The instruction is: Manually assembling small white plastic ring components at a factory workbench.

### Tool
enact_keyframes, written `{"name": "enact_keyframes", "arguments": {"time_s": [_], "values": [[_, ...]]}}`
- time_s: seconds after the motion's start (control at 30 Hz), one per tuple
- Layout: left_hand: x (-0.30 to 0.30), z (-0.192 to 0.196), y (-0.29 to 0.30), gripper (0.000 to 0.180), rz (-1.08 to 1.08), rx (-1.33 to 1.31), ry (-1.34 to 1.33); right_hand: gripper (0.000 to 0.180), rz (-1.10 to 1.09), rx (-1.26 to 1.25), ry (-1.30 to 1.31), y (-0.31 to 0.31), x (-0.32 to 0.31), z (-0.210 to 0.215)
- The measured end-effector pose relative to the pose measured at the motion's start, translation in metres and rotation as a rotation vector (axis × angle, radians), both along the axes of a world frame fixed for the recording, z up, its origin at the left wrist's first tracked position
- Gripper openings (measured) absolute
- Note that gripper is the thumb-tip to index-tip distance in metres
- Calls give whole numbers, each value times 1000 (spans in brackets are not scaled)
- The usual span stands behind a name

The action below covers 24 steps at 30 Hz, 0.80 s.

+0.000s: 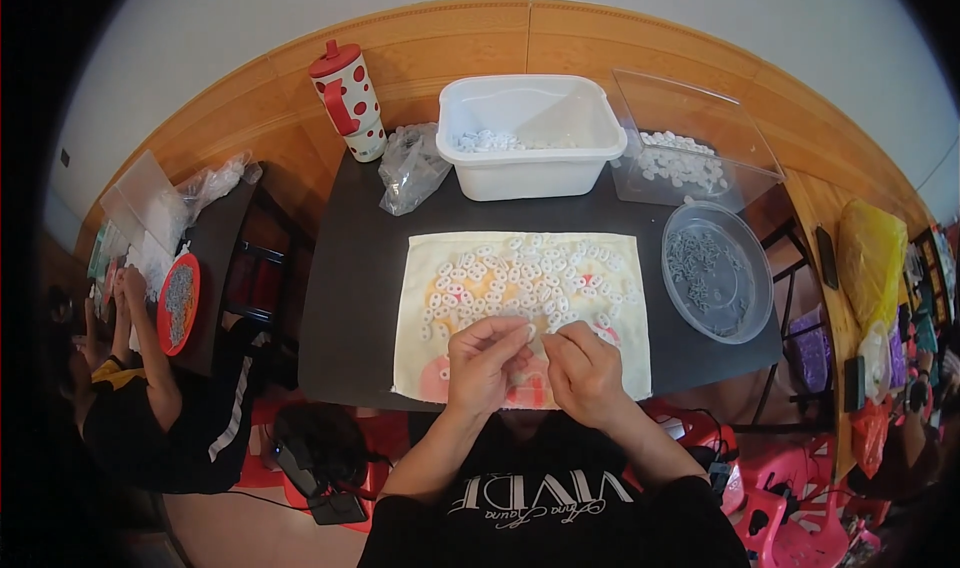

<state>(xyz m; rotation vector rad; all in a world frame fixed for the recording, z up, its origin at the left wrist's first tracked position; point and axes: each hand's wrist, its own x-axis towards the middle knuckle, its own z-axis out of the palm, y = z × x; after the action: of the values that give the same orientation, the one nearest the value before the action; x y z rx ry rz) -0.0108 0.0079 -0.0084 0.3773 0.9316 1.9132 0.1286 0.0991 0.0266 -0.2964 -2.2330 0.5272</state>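
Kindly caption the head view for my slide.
Left hand pinching a white piece, right hand beside it, over a cream towel strewn with two-holed pieces.

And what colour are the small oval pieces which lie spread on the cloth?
The oval pieces are white; the head view shows them best.

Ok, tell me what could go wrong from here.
The small white piece in the left hand might slip and get lost among the loose pieces on the cloth. The cloth lies near the front of the table, so a tug could spill them. The clear tub sits by the right edge; a bump could upset it.
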Motion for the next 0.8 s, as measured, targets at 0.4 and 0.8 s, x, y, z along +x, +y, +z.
{"name": "enact_keyframes", "arguments": {"time_s": [0.4, 0.8], "values": [[1, -3, -2, 15, -4, 39, 39, 30, 7, -42, -32, -1, 2, -3], [10, 4, -3, 19, 14, -26, 203, 34, -87, 103, -76, -10, -1, -7]]}}
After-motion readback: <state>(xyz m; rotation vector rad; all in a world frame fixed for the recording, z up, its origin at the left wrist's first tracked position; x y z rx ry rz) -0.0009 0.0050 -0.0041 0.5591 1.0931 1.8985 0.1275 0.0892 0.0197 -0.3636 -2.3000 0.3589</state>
